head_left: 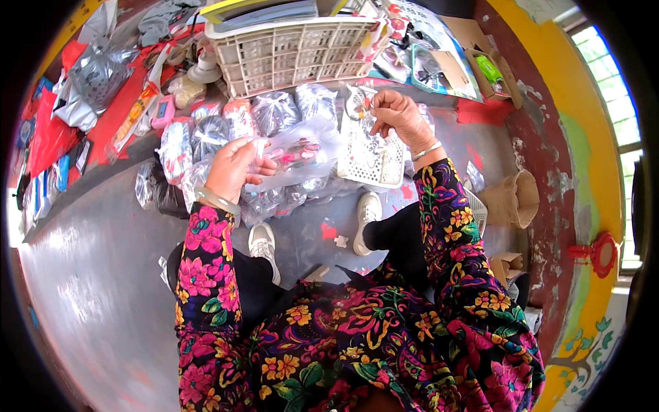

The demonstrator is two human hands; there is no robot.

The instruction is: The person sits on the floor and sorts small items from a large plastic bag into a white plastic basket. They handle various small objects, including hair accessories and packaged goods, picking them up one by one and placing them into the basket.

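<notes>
My left hand [235, 168] grips the edge of a clear plastic bag [317, 141], its fingers partly behind the film. Small coloured pieces show through the bag, too blurred to name. My right hand [400, 118] is raised over a white perforated plastic basket [376, 173], fingertips pinched together. Whatever they hold is too small to make out. Inside the basket lie small, clear-looking items. Several filled, tied plastic bags [274, 112] are heaped behind and beneath the clear bag.
A large cream crate [292, 58] stands at the back on a ledge. Clutter and red sheets [55, 134] cover the ledge at left. An open carton [491, 72] sits at back right. At my right are a brown cardboard container [511, 199] and a wall [549, 137].
</notes>
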